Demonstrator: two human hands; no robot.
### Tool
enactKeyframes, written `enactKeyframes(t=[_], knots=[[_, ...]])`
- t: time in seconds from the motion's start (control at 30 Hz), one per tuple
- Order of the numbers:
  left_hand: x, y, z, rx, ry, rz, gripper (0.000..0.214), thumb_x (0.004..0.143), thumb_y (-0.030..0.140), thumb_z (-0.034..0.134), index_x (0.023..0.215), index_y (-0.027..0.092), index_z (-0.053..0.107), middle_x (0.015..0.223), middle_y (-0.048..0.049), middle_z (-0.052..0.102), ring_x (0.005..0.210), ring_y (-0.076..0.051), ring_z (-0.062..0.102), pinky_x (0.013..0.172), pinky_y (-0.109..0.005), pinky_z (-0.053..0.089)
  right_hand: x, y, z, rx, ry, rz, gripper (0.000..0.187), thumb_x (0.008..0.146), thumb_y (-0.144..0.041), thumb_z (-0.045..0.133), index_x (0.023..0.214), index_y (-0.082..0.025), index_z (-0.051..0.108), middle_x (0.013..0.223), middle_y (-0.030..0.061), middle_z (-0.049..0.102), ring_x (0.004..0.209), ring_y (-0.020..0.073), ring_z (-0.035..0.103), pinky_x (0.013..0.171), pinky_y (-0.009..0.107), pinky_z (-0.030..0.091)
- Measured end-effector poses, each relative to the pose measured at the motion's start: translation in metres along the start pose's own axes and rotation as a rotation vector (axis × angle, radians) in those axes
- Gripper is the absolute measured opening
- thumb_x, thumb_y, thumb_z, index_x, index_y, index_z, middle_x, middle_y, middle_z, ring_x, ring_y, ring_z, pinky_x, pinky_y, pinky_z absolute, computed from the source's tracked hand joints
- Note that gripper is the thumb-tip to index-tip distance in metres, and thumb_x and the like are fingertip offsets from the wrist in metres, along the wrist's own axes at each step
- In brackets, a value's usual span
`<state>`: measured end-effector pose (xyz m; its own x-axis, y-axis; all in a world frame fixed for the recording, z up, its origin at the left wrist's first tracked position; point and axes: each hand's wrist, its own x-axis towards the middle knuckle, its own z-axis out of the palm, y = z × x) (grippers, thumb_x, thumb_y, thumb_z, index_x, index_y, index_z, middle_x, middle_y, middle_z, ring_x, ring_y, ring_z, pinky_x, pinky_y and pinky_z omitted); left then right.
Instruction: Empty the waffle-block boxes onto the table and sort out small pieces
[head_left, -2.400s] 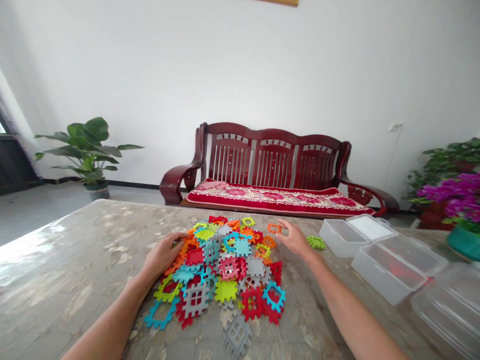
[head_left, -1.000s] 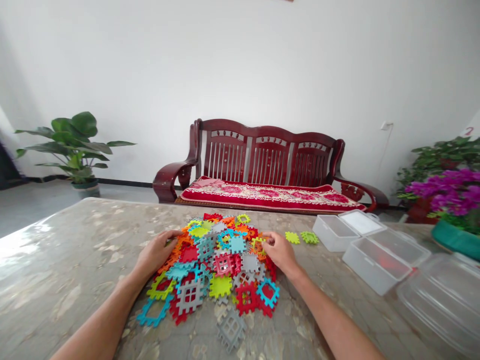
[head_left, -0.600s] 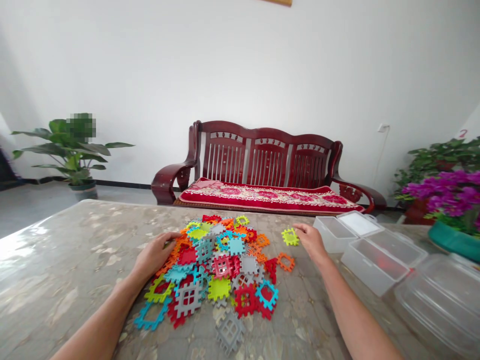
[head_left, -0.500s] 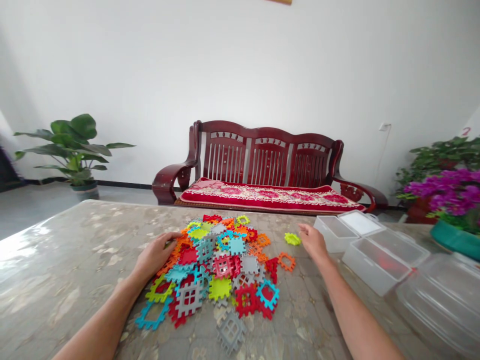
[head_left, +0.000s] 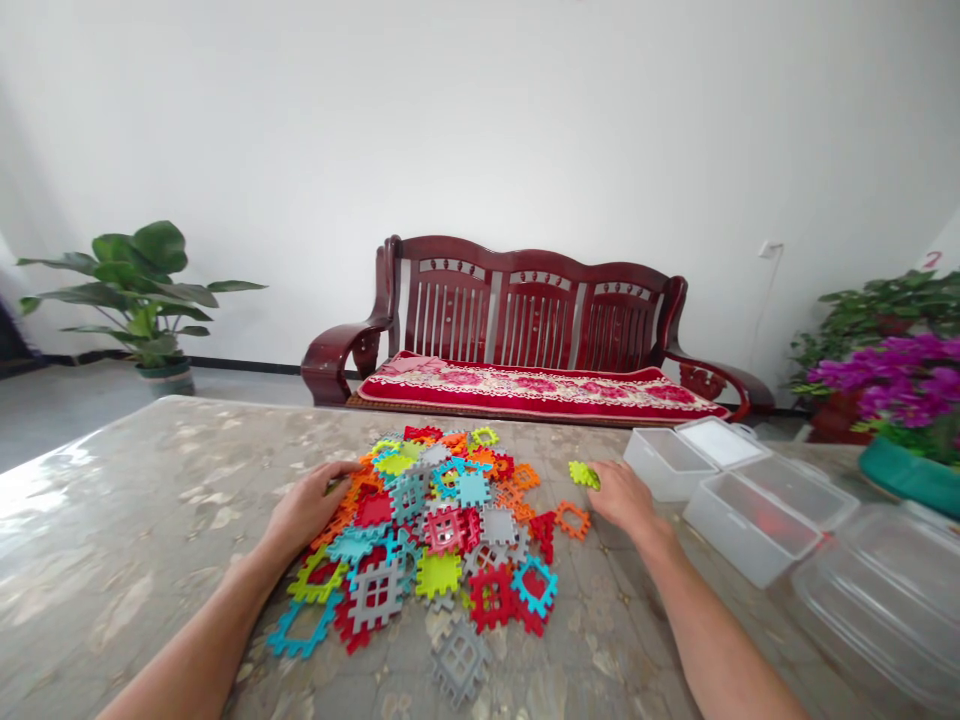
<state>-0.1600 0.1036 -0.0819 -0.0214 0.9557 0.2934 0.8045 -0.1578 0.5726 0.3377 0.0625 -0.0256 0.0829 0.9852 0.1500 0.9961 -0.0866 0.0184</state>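
My right hand [head_left: 624,497] is at the right of the pile, its fingertips closed on the edge of a yellow-green interlocking plastic tile [head_left: 579,473]. The tile stays low at the tabletop; whether it is raised, I cannot tell. At the pile's left edge rests my left hand [head_left: 309,508], thumb and fingers apart, beside some orange tiles [head_left: 346,515]. Heaped between both hands are toothed tiles in several colours, among them a grey window tile [head_left: 376,595], a flat yellow-green tile [head_left: 439,573] and a blue frame tile [head_left: 535,586]. An orange frame tile [head_left: 573,520] lies just left of my right wrist.
On the right stand translucent plastic boxes [head_left: 731,535], one with something red inside, and a clear lid-like container [head_left: 885,600]. Purple flowers [head_left: 900,375] sit in a teal planter behind them. A wooden bench [head_left: 536,320] stands beyond the patterned table [head_left: 180,500].
My right hand has moved slightly forward and left, and its fingers have closed on the yellow-green tile. My left hand has stayed at the pile's edge.
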Motion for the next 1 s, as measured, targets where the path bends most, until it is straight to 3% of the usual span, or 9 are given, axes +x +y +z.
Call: enactKeyframes(t=[0.13, 0.23, 0.37, 0.63, 0.83, 1.0], knots=[[-0.0002, -0.0002, 0.0003, -0.009, -0.004, 0.005, 0.041, 0.08, 0.045, 0.046, 0.107, 0.026, 0.072, 0.113, -0.0027, 0.075, 0.104, -0.024, 0.068, 0.094, -0.031, 0.05, 0.0015, 0.0008, 0.009, 0.042, 0.028, -0.038, 0.043, 0.081, -0.009, 0.051, 0.119, -0.02, 0.067, 0.12, 0.0097, 0.069, 0.11, 0.0226, 0.061, 0.091, 0.029, 0.042], [-0.0003, -0.0009, 0.0006, -0.019, -0.005, 0.01, 0.042, 0.08, 0.045, 0.047, 0.107, 0.026, 0.072, 0.114, -0.0029, 0.075, 0.106, -0.024, 0.068, 0.095, -0.031, 0.05, 0.0025, 0.0005, 0.0104, 0.102, 0.072, -0.045, 0.038, 0.083, -0.017, 0.057, 0.119, -0.02, 0.066, 0.117, 0.0088, 0.069, 0.109, 0.0218, 0.061, 0.092, 0.028, 0.041], [-0.0005, 0.0011, -0.0003, -0.008, -0.014, 0.01, 0.043, 0.08, 0.046, 0.045, 0.108, 0.026, 0.072, 0.115, -0.0036, 0.074, 0.107, -0.025, 0.068, 0.096, -0.032, 0.049, 0.0005, 0.0012, 0.0067, 0.102, 0.078, -0.034, 0.033, 0.08, -0.023, 0.062, 0.112, -0.022, 0.069, 0.113, 0.0071, 0.071, 0.107, 0.0244, 0.062, 0.086, 0.029, 0.043], [-0.0017, 0.0067, -0.0036, 0.016, -0.022, -0.02, 0.045, 0.079, 0.046, 0.045, 0.108, 0.026, 0.072, 0.115, -0.0028, 0.075, 0.106, -0.025, 0.069, 0.097, -0.033, 0.049, -0.0013, 0.0027, 0.0118, 0.146, 0.104, 0.019, 0.035, 0.083, -0.013, 0.054, 0.113, -0.025, 0.069, 0.103, 0.0029, 0.075, 0.097, 0.0197, 0.067, 0.075, 0.027, 0.043], [-0.0024, 0.0083, -0.0044, 0.013, -0.033, -0.011, 0.046, 0.081, 0.047, 0.043, 0.109, 0.025, 0.071, 0.116, -0.0032, 0.074, 0.106, -0.025, 0.068, 0.099, -0.033, 0.049, 0.005, -0.0041, 0.0062, 0.187, 0.16, 0.124, 0.039, 0.089, -0.017, 0.048, 0.122, -0.024, 0.066, 0.113, 0.0041, 0.074, 0.098, 0.019, 0.067, 0.076, 0.026, 0.045], [-0.0024, 0.0088, -0.0044, 0.008, -0.025, -0.007, 0.044, 0.08, 0.046, 0.044, 0.108, 0.025, 0.072, 0.115, -0.0024, 0.075, 0.106, -0.024, 0.068, 0.099, -0.032, 0.049, 0.0043, -0.0014, 0.0044, 0.1, 0.132, 0.054, 0.049, 0.08, -0.017, 0.053, 0.128, -0.025, 0.063, 0.123, 0.0045, 0.07, 0.111, 0.0232, 0.061, 0.087, 0.03, 0.045]])
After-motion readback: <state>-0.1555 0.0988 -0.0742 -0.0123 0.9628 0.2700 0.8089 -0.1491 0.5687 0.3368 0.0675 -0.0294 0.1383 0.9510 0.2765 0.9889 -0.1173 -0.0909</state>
